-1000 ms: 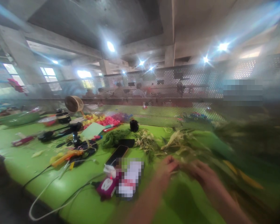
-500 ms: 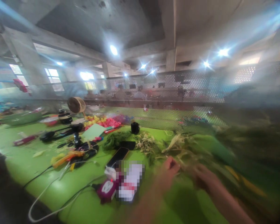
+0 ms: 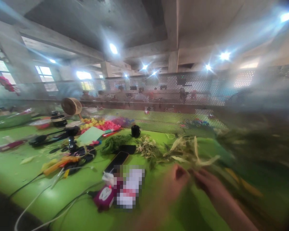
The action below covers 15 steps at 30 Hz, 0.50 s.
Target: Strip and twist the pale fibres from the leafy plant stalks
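My left hand (image 3: 175, 179) and my right hand (image 3: 208, 186) are close together low in the view, over a green table (image 3: 26, 179). Both are blurred. They meet at a bunch of pale green leaf strips (image 3: 195, 157) whose ends curl up above my fingers. The fingers of both hands look pinched on these strips. More green and pale foliage (image 3: 146, 147) lies just beyond my hands.
A black phone (image 3: 117, 159) and a magenta charger (image 3: 103, 197) with cables lie left of my hands. Further left are black tools (image 3: 50, 138), a small fan (image 3: 71, 106), coloured flowers (image 3: 103, 123) and a black cup (image 3: 135, 131). A perforated metal screen (image 3: 159, 96) backs the table.
The view has swung a little to the right. My hands have stayed together on the leaf strips, and the strip ends now stand higher above my fingers.
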Each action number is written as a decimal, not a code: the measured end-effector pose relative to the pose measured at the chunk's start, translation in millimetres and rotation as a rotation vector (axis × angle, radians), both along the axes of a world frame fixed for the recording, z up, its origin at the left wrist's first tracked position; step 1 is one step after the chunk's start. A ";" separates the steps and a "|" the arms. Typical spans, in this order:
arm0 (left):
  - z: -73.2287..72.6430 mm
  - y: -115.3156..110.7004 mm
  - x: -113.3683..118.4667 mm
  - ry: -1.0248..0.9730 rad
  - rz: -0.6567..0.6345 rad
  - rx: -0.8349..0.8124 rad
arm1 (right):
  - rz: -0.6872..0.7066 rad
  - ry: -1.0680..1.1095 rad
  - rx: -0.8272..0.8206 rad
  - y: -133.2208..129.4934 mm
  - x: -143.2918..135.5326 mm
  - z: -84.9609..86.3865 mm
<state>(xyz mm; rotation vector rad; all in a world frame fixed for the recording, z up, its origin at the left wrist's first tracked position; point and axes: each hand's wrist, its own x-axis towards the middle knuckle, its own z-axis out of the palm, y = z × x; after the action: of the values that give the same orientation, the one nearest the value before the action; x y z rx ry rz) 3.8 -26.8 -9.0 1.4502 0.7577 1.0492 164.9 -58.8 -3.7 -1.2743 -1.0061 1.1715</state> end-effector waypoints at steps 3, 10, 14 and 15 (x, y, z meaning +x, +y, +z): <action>-12.5 8.1 2.6 -0.010 -0.053 -0.083 | 0.038 -0.040 0.027 1.1 1.6 -2.2; -22.6 13.5 5.4 0.073 -0.016 -0.065 | 0.026 -0.301 0.045 -0.5 -3.4 4.7; -19.6 12.4 1.8 0.234 0.121 0.103 | -0.044 -0.498 0.081 2.8 -3.4 2.7; -19.3 11.8 0.9 0.288 0.157 0.157 | -0.051 -0.552 0.108 3.7 -2.7 0.9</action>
<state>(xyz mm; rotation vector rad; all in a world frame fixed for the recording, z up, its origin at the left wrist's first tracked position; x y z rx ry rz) 4.8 -15.1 -28.3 1.7229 1.0267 1.0482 162.2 -55.1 -2.7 -1.5636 -1.4037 0.7223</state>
